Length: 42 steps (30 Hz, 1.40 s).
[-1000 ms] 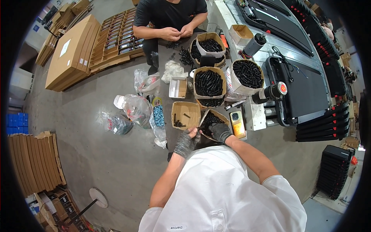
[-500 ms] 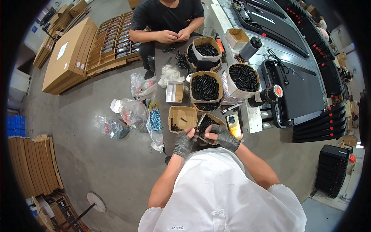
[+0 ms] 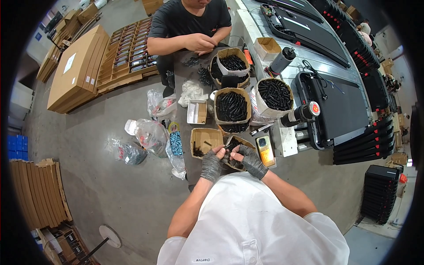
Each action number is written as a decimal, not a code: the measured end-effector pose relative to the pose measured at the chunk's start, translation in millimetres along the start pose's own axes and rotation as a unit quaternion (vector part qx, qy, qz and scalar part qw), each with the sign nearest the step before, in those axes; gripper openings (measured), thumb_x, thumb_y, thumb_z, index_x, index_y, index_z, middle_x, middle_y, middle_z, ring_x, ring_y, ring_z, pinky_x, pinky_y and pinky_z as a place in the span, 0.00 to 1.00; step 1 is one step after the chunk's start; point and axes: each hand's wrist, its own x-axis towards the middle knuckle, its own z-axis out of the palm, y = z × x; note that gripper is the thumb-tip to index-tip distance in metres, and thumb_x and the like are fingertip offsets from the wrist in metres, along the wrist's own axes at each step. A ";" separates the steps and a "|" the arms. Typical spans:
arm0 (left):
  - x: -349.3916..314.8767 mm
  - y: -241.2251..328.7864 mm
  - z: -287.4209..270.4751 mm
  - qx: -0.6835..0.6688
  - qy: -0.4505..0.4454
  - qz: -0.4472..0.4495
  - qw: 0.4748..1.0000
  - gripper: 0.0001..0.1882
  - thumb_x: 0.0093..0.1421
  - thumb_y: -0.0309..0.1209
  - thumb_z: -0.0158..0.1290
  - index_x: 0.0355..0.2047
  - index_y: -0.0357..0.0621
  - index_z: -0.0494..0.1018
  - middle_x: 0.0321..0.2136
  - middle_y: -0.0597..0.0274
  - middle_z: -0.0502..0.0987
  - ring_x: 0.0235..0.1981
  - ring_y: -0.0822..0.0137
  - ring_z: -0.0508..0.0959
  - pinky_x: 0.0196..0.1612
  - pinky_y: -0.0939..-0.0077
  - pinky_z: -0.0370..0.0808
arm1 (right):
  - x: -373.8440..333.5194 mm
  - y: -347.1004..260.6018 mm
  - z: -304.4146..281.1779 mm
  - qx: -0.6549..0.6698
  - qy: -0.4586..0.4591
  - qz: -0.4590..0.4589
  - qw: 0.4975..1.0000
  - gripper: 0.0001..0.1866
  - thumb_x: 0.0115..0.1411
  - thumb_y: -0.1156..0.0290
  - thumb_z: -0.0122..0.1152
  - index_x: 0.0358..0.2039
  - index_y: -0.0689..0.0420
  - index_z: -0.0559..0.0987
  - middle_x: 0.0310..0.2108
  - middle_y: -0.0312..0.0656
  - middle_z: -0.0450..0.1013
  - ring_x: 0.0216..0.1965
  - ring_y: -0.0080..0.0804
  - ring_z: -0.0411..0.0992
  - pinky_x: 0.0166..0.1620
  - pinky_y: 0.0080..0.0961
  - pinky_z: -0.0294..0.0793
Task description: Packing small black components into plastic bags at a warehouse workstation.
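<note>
Both of my hands wear grey fingerless gloves and work close together above the near edge of the dark table. My left hand is pinched, thumb against fingers, with a small dark piece at its tips too small to name. Just beside it, my right hand is curled with thumb and forefinger together; whatever they hold is hidden. Under my right hand sits a carton of small black parts, partly covered by the fingers. Left of that stands a shallow cardboard box with a few dark pieces in it.
Beyond are cartons of black cylindrical parts, a small white box and a phone. Blue screws lie at the table's left edge. Across sits a co-worker, hands together. Treadmill-like decks rest on the right.
The whole view has shifted slightly, so the boxes appear lower and a little to the left. My fingertips have moved slightly; the hands stay close together. The co-worker's hands have drawn closer together.
</note>
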 end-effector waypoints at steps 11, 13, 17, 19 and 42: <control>12.1 1.6 13.6 0.048 0.021 0.026 0.998 0.14 0.60 0.30 0.57 0.45 0.38 0.75 0.36 0.62 0.79 0.37 0.71 0.75 0.44 0.78 0.71 | 5.0 -0.6 5.8 -0.090 0.105 -0.125 0.982 0.09 0.58 0.72 0.59 0.37 0.59 0.72 0.32 0.35 0.71 0.34 0.22 0.69 0.40 0.21 0.71; 13.5 2.3 17.5 0.026 0.020 0.021 0.999 0.13 0.59 0.29 0.57 0.44 0.38 0.75 0.36 0.62 0.78 0.37 0.72 0.75 0.44 0.78 0.71 | 7.6 -2.3 4.7 -0.149 0.086 -0.102 0.980 0.12 0.56 0.73 0.61 0.39 0.60 0.71 0.33 0.36 0.71 0.35 0.23 0.70 0.41 0.22 0.71; 11.2 10.5 29.2 -0.020 -0.010 0.022 1.000 0.13 0.59 0.29 0.57 0.43 0.39 0.76 0.37 0.63 0.78 0.38 0.72 0.75 0.44 0.78 0.71 | 14.7 -1.6 -4.1 -0.142 0.103 -0.117 0.977 0.12 0.56 0.74 0.60 0.40 0.60 0.71 0.33 0.37 0.71 0.36 0.24 0.70 0.41 0.22 0.71; 14.5 10.6 28.3 0.001 -0.021 0.029 0.999 0.13 0.60 0.30 0.56 0.45 0.40 0.75 0.38 0.63 0.78 0.39 0.71 0.75 0.45 0.77 0.72 | 17.4 -4.8 -6.2 -0.094 0.119 -0.147 0.977 0.11 0.58 0.75 0.59 0.41 0.61 0.71 0.32 0.34 0.69 0.35 0.19 0.68 0.40 0.18 0.70; 36.3 25.6 41.8 0.103 -0.050 0.041 0.993 0.12 0.62 0.29 0.51 0.44 0.37 0.75 0.38 0.63 0.78 0.41 0.72 0.74 0.49 0.78 0.70 | 46.6 -44.1 -32.6 -0.098 0.096 -0.116 0.984 0.08 0.59 0.77 0.58 0.39 0.61 0.73 0.35 0.34 0.71 0.39 0.20 0.68 0.44 0.20 0.70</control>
